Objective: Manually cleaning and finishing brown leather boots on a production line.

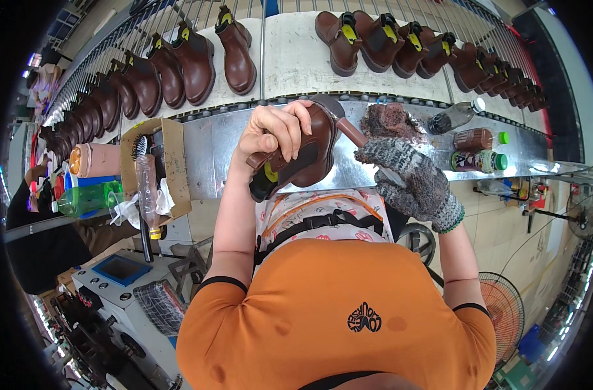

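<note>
My bare left hand (pixel 277 130) grips a brown ankle boot (pixel 309 156) by its upper and holds it tilted over the metal bench (pixel 212 146). A yellow tag sticks out of the boot's opening. My right hand (pixel 417 185), in a grey knitted glove, is closed on a slim tool with a brown handle (pixel 354 134). The tool's far end meets the boot near its sole. A brown fuzzy pad (pixel 391 120) lies on the bench just beyond the gloved hand.
Rows of brown boots (pixel 192 62) ride the conveyor (pixel 296 58) behind the bench. A cardboard box (pixel 173 162) with a brush and a bottle stands at the left, beside a green bottle (pixel 85 198). Several bottles (pixel 478 140) lie at the right. A fan (pixel 501 312) stands lower right. Another person's sleeve (pixel 30 227) is at the left.
</note>
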`<state>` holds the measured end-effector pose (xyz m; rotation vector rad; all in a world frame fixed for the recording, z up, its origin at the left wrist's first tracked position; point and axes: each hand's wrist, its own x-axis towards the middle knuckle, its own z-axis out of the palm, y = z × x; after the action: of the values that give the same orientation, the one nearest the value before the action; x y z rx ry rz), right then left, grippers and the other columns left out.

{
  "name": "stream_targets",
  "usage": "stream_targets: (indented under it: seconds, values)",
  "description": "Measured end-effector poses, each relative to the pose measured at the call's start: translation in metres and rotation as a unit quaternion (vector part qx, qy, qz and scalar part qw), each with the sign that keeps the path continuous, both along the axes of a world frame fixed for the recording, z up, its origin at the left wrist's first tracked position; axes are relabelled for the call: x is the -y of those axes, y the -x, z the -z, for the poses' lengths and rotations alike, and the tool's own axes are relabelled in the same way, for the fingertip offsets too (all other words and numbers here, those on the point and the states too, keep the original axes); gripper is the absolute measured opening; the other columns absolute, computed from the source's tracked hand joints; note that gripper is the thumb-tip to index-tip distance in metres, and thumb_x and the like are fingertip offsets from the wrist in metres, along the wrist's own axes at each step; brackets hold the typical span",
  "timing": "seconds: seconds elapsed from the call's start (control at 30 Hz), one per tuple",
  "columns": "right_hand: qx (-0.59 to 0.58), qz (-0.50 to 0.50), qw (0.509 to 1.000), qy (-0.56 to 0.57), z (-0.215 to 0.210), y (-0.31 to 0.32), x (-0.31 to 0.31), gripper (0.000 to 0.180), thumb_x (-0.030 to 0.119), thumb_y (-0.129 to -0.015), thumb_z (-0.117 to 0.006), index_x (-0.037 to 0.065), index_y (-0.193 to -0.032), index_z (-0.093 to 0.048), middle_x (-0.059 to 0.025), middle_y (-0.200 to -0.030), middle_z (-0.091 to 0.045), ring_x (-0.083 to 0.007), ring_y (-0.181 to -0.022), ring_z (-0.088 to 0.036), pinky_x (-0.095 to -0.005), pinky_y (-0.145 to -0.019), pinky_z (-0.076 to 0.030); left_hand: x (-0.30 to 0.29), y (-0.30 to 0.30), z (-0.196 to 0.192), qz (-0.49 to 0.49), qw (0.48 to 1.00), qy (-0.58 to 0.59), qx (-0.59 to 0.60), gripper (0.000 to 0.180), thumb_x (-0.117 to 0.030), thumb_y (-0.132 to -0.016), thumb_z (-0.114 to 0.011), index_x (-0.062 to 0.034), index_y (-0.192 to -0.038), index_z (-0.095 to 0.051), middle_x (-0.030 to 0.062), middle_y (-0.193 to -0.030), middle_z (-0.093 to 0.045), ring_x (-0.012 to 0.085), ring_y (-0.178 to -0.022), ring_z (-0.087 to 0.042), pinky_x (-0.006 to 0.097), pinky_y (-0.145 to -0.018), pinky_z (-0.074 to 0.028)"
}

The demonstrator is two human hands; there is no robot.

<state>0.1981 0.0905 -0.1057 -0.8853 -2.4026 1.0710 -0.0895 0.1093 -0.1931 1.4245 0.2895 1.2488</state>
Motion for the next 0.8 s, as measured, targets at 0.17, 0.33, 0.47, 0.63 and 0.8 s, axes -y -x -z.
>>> stream_targets:
  seconds: [0.17,0.33,0.47,0.63,0.8]
  values:
    - [0.002,-0.007,1.000,0.012,0.002,0.002,-0.002,0.039,0.004,-0.076,-0.059,0.008,-0.114,-0.059,-0.0125,-0.113,-0.060,-0.0301,-0.106,-0.056,-0.0370,-0.092,-0.043,-0.001,-0.001,0.002,0.004,1.000,-0.002,0.000,0.042,-0.044,-0.073,-0.059,-0.0089,-0.052,-0.065,0.0047,-0.055,-0.060,0.0198,-0.079,-0.053,0.038,-0.103,-0.024]
    - [0.000,-0.021,1.000,0.003,0.000,0.001,-0.008,0.039,0.006,-0.075,-0.061,0.008,-0.114,-0.060,-0.0121,-0.113,-0.060,-0.0298,-0.105,-0.056,-0.0368,-0.091,-0.044,0.001,-0.002,-0.002,-0.009,1.000,0.011,0.008,0.043,-0.046,-0.073,-0.063,-0.0085,-0.051,-0.064,0.0049,-0.055,-0.060,0.0212,-0.080,-0.054,0.039,-0.099,-0.027]
    - [0.019,-0.030,0.999,0.012,-0.004,0.000,-0.016,0.035,0.017,-0.077,-0.063,0.011,-0.111,-0.062,-0.0100,-0.110,-0.062,-0.0295,-0.101,-0.058,-0.0362,-0.089,-0.045,-0.001,-0.001,-0.002,0.002,1.000,0.005,-0.002,0.044,-0.047,-0.073,-0.061,-0.0087,-0.051,-0.064,0.0047,-0.055,-0.060,0.0203,-0.079,-0.053,0.038,-0.100,-0.026]
    - [-0.077,-0.020,0.997,0.016,-0.003,0.000,-0.024,0.034,0.035,-0.079,-0.061,0.013,-0.105,-0.066,-0.0081,-0.100,-0.066,-0.0293,-0.093,-0.061,-0.0362,-0.085,-0.046,-0.002,0.001,-0.002,0.010,1.000,0.001,-0.009,0.044,-0.047,-0.074,-0.058,-0.0090,-0.052,-0.065,0.0046,-0.055,-0.060,0.0194,-0.079,-0.052,0.038,-0.103,-0.023]
    - [-0.040,-0.024,0.998,0.052,-0.006,0.002,-0.023,0.032,0.026,-0.077,-0.060,0.011,-0.104,-0.066,-0.0080,-0.101,-0.066,-0.0283,-0.093,-0.061,-0.0357,-0.085,-0.047,-0.001,0.009,0.003,-0.013,1.000,0.003,0.019,0.045,-0.046,-0.075,-0.062,-0.0074,-0.052,-0.064,0.0057,-0.055,-0.060,0.0215,-0.080,-0.053,0.038,-0.098,-0.027]
